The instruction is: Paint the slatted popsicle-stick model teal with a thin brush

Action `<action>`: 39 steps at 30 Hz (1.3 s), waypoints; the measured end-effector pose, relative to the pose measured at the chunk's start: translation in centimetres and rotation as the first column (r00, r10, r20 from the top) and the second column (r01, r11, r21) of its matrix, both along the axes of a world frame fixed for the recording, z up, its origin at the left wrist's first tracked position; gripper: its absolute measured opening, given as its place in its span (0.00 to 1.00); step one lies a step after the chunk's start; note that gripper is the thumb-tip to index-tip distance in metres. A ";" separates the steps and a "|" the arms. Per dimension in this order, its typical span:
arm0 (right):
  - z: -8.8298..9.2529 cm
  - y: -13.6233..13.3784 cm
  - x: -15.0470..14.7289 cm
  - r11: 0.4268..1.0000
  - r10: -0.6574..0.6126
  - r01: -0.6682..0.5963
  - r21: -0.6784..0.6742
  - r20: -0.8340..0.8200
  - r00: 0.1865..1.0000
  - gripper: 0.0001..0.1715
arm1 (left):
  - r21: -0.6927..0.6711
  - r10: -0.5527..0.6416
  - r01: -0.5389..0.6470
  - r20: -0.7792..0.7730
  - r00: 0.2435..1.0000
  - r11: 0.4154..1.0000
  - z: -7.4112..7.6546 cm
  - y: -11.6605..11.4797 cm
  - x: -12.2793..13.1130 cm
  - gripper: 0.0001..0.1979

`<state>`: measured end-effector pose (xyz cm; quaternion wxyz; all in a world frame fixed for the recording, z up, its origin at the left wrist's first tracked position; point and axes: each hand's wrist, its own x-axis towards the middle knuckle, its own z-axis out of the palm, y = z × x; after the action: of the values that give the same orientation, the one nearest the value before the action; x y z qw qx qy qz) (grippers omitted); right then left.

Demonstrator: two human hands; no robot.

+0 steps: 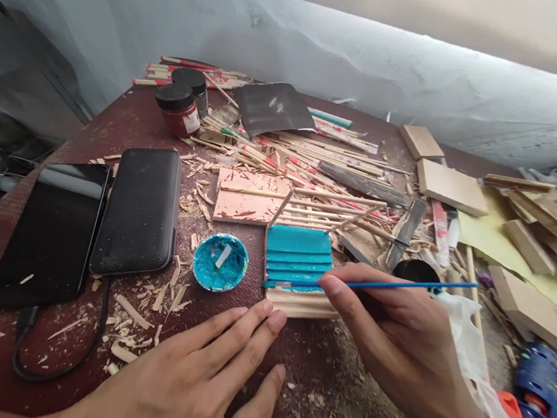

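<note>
My right hand point(390, 329) pinches a thin blue paintbrush point(390, 285), its tip resting on a small panel of wooden sticks point(297, 265) that is mostly painted teal, with bare wood along its near edge. My left hand point(204, 375) lies flat on the dark red table point(2, 338), fingers stretched out, fingertips just short of the panel's near left corner. A small round dish of teal paint point(221, 261) sits left of the panel.
A black phone point(52, 230) and a black power bank point(140, 210) lie at left, with a cable. Two dark-lidded jars point(179, 107), scattered chopsticks point(314, 156), a pink board point(250, 196), wood blocks point(449, 185) and a blue glue gun point(546, 400) surround the work. Shavings litter the table.
</note>
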<state>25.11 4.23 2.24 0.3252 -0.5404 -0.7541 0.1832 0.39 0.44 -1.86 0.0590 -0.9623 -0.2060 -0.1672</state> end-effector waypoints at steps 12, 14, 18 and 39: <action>0.5 0.0 0.8 0.999 -0.045 0.045 0.011 0.012 0.999 0.09 | -0.025 -0.020 0.019 -0.022 1.000 1.000 -0.2 -0.2 -0.6 0.15; 0.4 -0.1 0.8 1.000 -0.020 0.020 -0.004 0.012 1.000 0.10 | -0.038 -0.019 0.018 -0.032 0.999 0.999 -0.3 -0.2 -0.6 0.16; 0.5 -0.1 1.1 1.000 -0.002 0.003 -0.030 0.037 0.999 0.10 | -0.054 -0.010 0.008 -0.035 0.999 0.999 -0.5 -0.3 -0.5 0.17; -0.2 -0.5 0.9 0.997 0.069 -0.068 0.020 -0.054 0.996 0.10 | -0.037 -0.015 0.014 -0.036 0.999 0.999 -0.2 -0.3 -0.5 0.20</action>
<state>26.00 3.74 2.07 0.3440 -0.5062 -0.7645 0.2023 -0.15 0.13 -2.03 0.0439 -0.9676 -0.2008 -0.1465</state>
